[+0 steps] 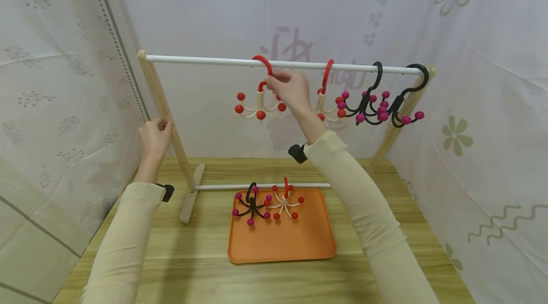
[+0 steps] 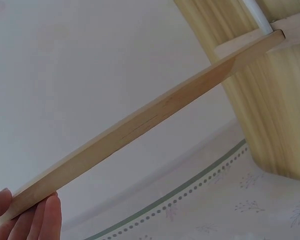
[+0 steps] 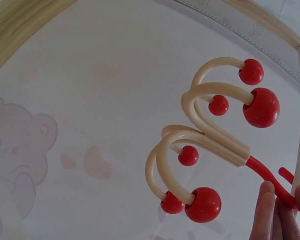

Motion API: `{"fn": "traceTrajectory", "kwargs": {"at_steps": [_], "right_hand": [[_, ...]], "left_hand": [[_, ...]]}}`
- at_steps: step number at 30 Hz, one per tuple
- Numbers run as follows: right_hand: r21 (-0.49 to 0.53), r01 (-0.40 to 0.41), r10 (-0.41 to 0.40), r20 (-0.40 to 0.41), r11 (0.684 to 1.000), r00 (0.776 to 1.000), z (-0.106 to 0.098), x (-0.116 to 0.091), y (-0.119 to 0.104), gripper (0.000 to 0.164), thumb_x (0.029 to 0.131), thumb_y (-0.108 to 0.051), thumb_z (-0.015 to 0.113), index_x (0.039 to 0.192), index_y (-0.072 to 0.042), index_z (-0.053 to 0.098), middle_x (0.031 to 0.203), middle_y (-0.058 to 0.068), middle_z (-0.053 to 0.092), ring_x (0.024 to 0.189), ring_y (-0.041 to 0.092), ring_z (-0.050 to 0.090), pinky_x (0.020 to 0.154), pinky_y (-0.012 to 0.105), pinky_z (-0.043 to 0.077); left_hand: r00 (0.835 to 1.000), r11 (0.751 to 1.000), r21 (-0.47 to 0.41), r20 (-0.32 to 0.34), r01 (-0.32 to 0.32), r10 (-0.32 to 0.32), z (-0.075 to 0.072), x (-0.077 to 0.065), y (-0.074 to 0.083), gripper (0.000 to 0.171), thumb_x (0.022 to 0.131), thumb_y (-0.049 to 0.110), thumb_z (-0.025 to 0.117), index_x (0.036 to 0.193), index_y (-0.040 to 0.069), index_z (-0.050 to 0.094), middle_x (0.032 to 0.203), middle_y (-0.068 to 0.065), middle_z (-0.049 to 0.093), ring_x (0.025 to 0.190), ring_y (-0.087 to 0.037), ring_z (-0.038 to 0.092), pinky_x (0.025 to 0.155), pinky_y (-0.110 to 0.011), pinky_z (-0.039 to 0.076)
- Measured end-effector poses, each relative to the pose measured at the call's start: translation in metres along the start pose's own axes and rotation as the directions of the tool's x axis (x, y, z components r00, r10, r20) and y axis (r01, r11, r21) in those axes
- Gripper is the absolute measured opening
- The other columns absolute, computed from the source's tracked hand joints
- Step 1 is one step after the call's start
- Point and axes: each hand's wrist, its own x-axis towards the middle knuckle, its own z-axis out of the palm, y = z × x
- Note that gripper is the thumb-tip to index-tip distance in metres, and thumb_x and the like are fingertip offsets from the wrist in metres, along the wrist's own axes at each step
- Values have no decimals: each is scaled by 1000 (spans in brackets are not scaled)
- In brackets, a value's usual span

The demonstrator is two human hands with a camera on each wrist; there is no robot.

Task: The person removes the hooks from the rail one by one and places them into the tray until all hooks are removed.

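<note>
My right hand [image 1: 294, 91] pinches the red hook of a cream multi-arm hanger with red ball tips [image 1: 260, 99]. That hook loops over the white top rod [image 1: 197, 60] of a rack, and the cream arms hang below it. In the right wrist view the fingertips and thumb close on the red hook [image 3: 264, 172], right beside the rod. My left hand [image 1: 155, 140] grips the rack's left wooden upright [image 1: 174, 135] below its top end. In the left wrist view, thumb and fingers lie on opposite sides of this upright [image 2: 140, 122].
Farther right on the rod hang another cream hanger [image 1: 320, 101] and two black hangers with magenta balls, one nearer [image 1: 364, 103] and one at the end [image 1: 398, 103]. On the table [image 1: 201, 266], an orange tray [image 1: 282, 242] bears a black hanger [image 1: 251, 204] and a cream hanger [image 1: 284, 204].
</note>
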Motion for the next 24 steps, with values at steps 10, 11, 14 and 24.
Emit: {"fn": "traceTrajectory", "kwargs": {"at_steps": [10,11,14,24], "right_hand": [[-2,24,-24,-23,1000,999,1,-1,0,23,81,-17,65,101,-5,66,82,4,65,73,12,60,70,28,48],[-1,21,-21,-24,1000,999,0,-1,0,23,81,-17,65,101,-5,66,82,4,65,73,12,61,70,27,48],[3,25,-25,-32,1000,999,-3,-1,0,24,81,-17,64,101,-5,66,82,4,66,74,12,61,68,26,48],[8,116,-116,-43,993,992,-11,-2,-11,24,81,-18,65,100,-3,66,80,5,66,72,13,60,66,29,48]], "left_hand": [[999,1000,0,21,27,-27,-1,-1,1,34,93,21,42,100,-8,59,99,-26,59,92,-40,53,74,-48,42],[999,1000,1,22,27,-27,-1,-1,1,34,94,21,42,100,-8,59,99,-27,59,92,-40,52,74,-48,42],[999,1000,1,23,25,-25,-2,-2,2,35,94,21,42,100,-8,59,99,-27,59,93,-40,52,75,-48,42],[1000,1000,6,12,25,-25,-1,-1,1,34,93,21,42,99,-8,60,98,-26,59,91,-39,54,75,-47,42]]}}
